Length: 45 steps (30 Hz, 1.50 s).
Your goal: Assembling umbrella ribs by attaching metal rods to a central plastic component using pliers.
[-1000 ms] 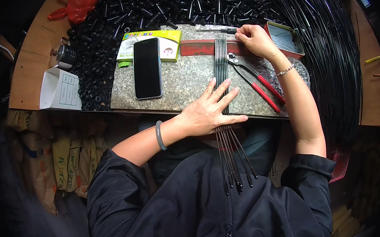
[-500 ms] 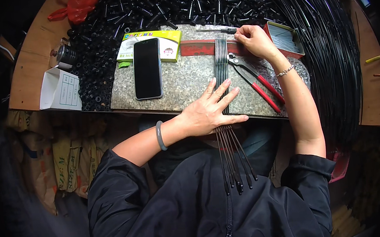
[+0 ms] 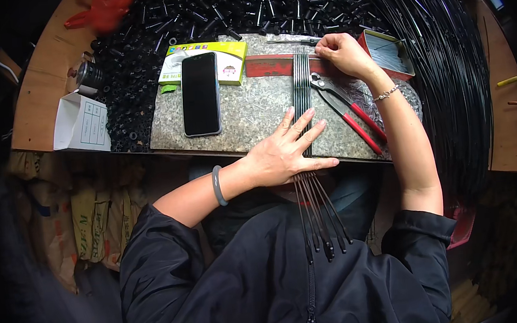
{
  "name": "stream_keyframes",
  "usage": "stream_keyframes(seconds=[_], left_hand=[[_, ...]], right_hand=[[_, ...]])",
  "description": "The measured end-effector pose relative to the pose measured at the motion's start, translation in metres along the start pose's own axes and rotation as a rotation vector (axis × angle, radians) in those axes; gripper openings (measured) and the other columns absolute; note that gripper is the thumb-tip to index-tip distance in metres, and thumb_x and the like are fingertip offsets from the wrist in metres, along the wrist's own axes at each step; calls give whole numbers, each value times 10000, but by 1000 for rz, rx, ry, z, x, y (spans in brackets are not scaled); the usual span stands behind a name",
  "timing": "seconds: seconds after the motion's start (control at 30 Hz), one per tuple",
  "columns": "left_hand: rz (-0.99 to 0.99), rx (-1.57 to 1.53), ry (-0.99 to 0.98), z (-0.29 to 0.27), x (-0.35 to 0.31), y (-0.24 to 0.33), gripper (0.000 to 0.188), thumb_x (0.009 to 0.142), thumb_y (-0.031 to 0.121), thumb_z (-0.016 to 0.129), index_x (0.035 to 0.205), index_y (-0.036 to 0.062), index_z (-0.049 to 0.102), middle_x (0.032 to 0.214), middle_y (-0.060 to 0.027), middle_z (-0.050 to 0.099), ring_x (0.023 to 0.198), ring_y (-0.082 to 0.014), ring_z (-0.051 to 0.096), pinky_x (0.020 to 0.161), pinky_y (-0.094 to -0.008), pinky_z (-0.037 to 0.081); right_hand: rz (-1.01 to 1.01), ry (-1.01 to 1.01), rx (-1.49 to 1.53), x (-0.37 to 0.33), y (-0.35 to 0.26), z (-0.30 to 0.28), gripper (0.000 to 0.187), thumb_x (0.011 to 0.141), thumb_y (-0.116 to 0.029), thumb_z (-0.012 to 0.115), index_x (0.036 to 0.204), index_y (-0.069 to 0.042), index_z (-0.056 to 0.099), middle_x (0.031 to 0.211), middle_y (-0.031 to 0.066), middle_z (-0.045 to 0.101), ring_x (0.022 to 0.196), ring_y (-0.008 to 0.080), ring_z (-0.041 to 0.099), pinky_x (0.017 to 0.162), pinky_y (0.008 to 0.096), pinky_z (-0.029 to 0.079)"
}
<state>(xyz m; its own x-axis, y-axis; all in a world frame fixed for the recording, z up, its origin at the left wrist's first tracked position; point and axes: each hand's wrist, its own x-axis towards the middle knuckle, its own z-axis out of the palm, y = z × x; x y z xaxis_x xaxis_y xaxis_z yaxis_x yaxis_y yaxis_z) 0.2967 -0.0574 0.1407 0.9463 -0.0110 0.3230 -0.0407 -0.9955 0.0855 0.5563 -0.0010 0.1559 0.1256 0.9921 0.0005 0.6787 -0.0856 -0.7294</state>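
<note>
My left hand [image 3: 282,154] lies flat with fingers spread across a row of thin dark rods [image 3: 302,87], pressing them on the stone slab [image 3: 236,117]. Below that palm, the rods fan out past the table edge and end in small black tips. My right hand [image 3: 347,54] is pinched close by the rods' upper ends, above a red metal bar [image 3: 267,65] that runs under them. Whatever sits between its fingertips is too small to tell. A thin dark-handled tool [image 3: 306,41] lies just beyond. Red-handled pliers [image 3: 353,119] rest right of the rods.
A black phone [image 3: 200,94] leans on a yellow-green box [image 3: 233,56]. Right of my right hand stands a red-edged box of thin pins [image 3: 387,52]. Black fittings [image 3: 196,13] heap along the back, long black rods [image 3: 440,59] along the right. A white carton [image 3: 80,122] stands left.
My right hand has shifted slightly left, toward the rods' upper ends. The rods' loose lower tips have swung a little right, while my left hand stays put.
</note>
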Motion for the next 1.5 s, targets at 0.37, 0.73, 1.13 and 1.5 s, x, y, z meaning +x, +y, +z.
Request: stream_keyframes(seconds=[0.37,0.73,1.13,1.5], left_hand=[[-1,-7,16,1,-1,0,445,832,339,495,1263,433,445,1357,-192,361,1263,-442,316,962,-598,319],[1,-14,19,4,-1,-1,544,785,275,507,1295,427,393,1343,-209,363,1264,-439,314,992,-605,281],[9,-15,14,2,0,-2,541,792,262,497,1299,422,393,1339,-216,362,1261,-442,317,986,-605,288],[-2,-37,8,4,-1,-1,538,793,272,535,1292,424,405,1371,-201,332,1277,-436,296,979,-609,295]], right_hand=[[17,5,9,3,-7,2,172,792,-167,638,810,3,656,617,51,596,568,84,501,569,259,434],[-15,-48,-12,5,-9,-1,161,800,-133,617,861,9,662,680,73,637,617,88,556,617,256,464],[-50,-114,20,8,-8,-1,167,833,-65,561,958,11,641,823,91,668,763,118,613,737,268,482],[-328,209,46,1,-23,4,227,853,-80,518,1079,-61,529,1045,141,446,864,208,537,802,316,461]])
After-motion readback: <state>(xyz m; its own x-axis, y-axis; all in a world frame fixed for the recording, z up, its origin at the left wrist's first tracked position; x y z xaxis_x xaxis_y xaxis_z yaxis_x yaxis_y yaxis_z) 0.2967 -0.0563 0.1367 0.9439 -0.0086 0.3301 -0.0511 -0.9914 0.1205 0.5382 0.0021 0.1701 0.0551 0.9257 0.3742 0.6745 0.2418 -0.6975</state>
